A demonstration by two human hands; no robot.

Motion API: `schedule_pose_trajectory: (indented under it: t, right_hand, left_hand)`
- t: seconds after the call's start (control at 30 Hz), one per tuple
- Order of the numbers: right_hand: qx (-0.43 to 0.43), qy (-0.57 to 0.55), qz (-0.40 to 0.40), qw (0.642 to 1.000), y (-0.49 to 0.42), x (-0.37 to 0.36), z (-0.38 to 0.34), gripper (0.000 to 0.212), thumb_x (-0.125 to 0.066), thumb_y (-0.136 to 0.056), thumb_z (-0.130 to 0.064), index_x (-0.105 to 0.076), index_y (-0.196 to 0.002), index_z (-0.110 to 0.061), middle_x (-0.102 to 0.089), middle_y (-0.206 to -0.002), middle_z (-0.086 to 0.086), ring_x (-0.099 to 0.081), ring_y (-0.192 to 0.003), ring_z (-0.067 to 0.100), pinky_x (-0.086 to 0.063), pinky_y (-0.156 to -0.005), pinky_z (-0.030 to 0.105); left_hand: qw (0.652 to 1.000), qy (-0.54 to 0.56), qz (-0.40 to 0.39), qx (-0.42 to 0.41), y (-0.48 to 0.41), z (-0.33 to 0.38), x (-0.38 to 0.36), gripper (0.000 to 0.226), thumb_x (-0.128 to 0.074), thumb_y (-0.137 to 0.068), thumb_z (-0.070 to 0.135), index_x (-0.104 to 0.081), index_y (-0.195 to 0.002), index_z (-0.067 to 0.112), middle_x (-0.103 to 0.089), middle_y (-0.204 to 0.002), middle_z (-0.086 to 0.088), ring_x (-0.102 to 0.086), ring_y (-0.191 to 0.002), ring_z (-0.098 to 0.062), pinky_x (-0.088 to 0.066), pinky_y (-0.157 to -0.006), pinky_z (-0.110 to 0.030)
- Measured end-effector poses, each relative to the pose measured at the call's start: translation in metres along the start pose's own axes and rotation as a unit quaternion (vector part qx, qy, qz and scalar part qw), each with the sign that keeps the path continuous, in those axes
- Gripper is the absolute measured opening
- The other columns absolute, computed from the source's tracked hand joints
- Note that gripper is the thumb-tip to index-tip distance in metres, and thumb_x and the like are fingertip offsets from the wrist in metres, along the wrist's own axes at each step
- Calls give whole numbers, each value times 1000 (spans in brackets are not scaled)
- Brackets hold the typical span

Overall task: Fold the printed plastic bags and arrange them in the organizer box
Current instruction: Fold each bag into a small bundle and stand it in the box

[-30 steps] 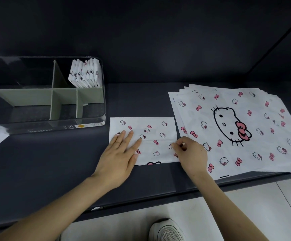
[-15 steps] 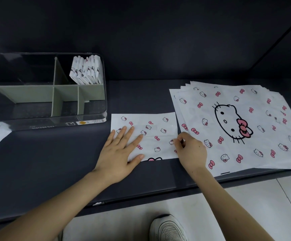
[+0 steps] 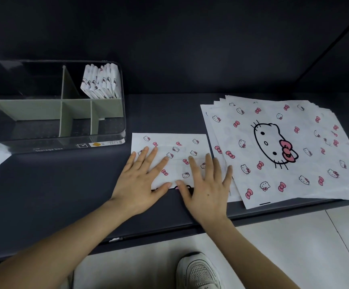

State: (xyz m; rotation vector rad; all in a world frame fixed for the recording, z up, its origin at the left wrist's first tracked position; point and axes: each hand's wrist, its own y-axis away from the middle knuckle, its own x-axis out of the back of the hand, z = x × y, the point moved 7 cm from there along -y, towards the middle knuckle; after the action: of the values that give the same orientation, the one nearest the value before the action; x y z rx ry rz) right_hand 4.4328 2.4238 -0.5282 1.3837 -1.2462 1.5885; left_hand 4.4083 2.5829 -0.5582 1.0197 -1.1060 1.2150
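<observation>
Hands lie flat and spread on one partly folded bag (image 3: 169,142). The left hand (image 3: 142,180) covers its left half and the right hand (image 3: 207,188) its right end, fingers straight, palms down, gripping nothing. The bag sits on the dark counter (image 3: 54,195) directly beneath both palms, its near edge at the thumbs. Beside the right hand, its edge reaching under the little finger, lies the stack of flat bags (image 3: 284,153), fanned out and unfolded. Farther out from the left hand, to its left, stands the clear organizer box (image 3: 50,142). A row of folded bags (image 3: 101,82) stands upright in the box's far right compartment.

The bag is likely light, thin and slick, with little stiffness, so a crease probably springs open unless pressed down. The best hold, I judge, is a pinch at an end edge or corner with one hand while the other palm pins the middle. Sliding on the smooth counter seems the main risk.
</observation>
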Motion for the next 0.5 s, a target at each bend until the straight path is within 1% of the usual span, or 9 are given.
schedule_pose_trajectory:
  t: [0.1, 0.17, 0.23, 0.27, 0.3, 0.37, 0.43, 0.5]
  right_hand:
    - [-39, 9, -15, 999, 8, -4, 29, 61, -43, -88, -55, -45, -140, -24, -45, -141, 24, -42, -129, 43, -20, -107, 65]
    - [-78, 14, -9, 997, 12, 0, 57, 61, -43, -87, -54, -43, -141, -26, -46, -140, 25, -44, -128, 45, -22, -105, 67]
    - [-85, 18, 9, 996, 13, 6, 73, 57, -45, -87, -51, -43, -138, -26, -48, -138, 25, -46, -126, 45, -23, -105, 67]
    - [-64, 7, 33, 997, 13, 10, 75, 52, -46, -87, -48, -47, -134, -25, -50, -136, 24, -48, -124, 44, -23, -105, 65]
    - [-24, -16, 61, 998, 13, 15, 71, 45, -47, -88, -45, -54, -127, -23, -53, -133, 21, -50, -122, 42, -24, -107, 64]
    - [91, -86, 97, 987, 15, 20, 56, 31, -52, -89, -38, -68, -107, -19, -60, -127, 15, -53, -119, 37, -27, -108, 59]
    - [188, -123, 102, 969, 17, 20, 42, 25, -56, -89, -33, -73, -93, -15, -64, -122, 9, -54, -118, 30, -30, -108, 54]
    - [230, -123, 106, 960, 15, 17, 36, 22, -56, -89, -26, -73, -85, -13, -68, -115, 6, -54, -114, 24, -33, -107, 51]
  left_hand:
    - [1000, -1, 0, 0, 0, 0, 1, 76, -2, -91, 70, -25, -150, 29, -16, -159, -4, -10, -147, -22, -6, -116, -43]
    - [1000, 0, 1, 0, 0, 0, 2, 76, -3, -91, 70, -28, -149, 28, -18, -159, -5, -12, -147, -23, -6, -116, -42]
    - [1000, 4, 2, -2, 0, 0, 2, 74, -5, -92, 69, -28, -149, 28, -19, -158, -5, -14, -147, -24, -6, -116, -42]
    - [1000, 5, 3, -1, 0, 0, 2, 73, -7, -92, 69, -28, -149, 28, -18, -158, -5, -14, -147, -24, -5, -116, -42]
    - [1000, 6, 6, -1, 1, 0, 2, 71, -10, -92, 68, -27, -149, 28, -18, -159, -5, -13, -147, -24, -5, -116, -42]
    - [1000, 5, 10, -2, 1, 0, 2, 70, -14, -92, 67, -22, -149, 29, -17, -159, -5, -12, -147, -24, -5, -116, -42]
    - [1000, 5, 12, -4, 1, -1, 1, 69, -15, -92, 67, -18, -149, 29, -16, -159, -4, -11, -147, -23, -4, -116, -41]
    - [1000, 12, 16, -7, 2, -2, 1, 68, -14, -92, 68, -17, -149, 29, -17, -158, -5, -12, -147, -23, -2, -116, -40]
